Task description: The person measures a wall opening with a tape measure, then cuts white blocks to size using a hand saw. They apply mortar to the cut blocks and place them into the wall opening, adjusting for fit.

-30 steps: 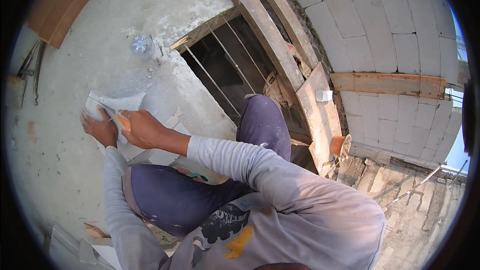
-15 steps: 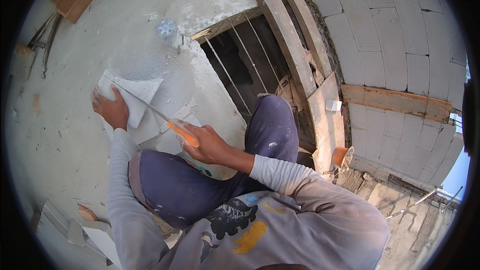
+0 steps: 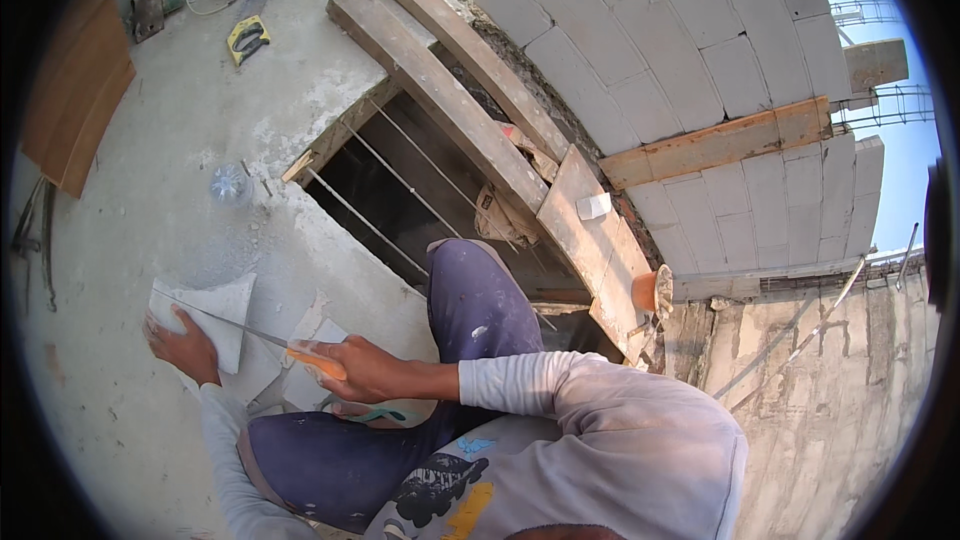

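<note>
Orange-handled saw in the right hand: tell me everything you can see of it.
The orange-handled saw has a long, narrow, dark grey blade that looks like metal; its teeth are too small to make out. The right hand grips and partly covers the orange handle, whose material I cannot tell. The blade points leftward and away from the person, across the pale block, near the left hand. How deep it sits in the block is unclear.

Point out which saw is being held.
The orange-handled saw, gripped in the right hand; the yellow-and-black-handled saw lies on the floor.
</note>
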